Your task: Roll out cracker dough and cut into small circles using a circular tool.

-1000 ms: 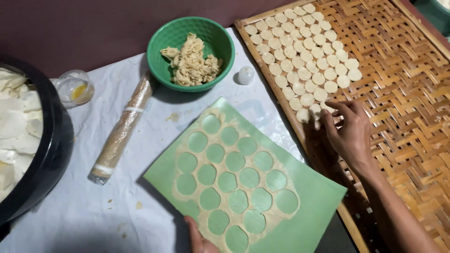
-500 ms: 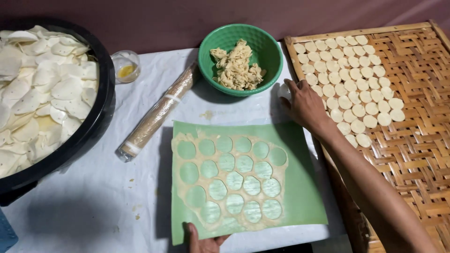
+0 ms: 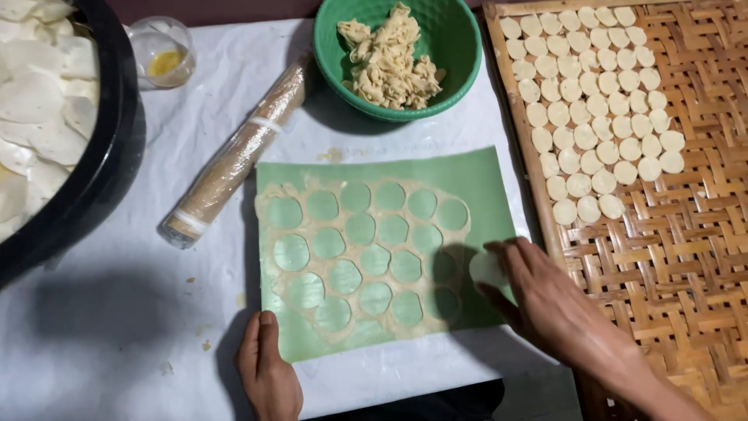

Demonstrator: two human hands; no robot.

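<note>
Right hand (image 3: 557, 300) fingers pinching pale round dough disc (image 3: 486, 269) on green rectangular mat (image 3: 483, 183); left hand (image 3: 267, 370) flat, fingers loosely extended, pressing mat edge; plastic-wrapped wooden rolling pin (image 3: 238, 156), green plastic scrap bowl (image 3: 456, 47), woven bamboo tray (image 3: 686, 234) adjacent.

Green mat (image 3: 483, 183), green bowl (image 3: 460, 47)

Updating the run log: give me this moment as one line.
left hand: pressing mat edge | right hand: on mat's right side, round dough disc at fingertips | dough sheet: full of cut holes | tray: rows of discs
</note>
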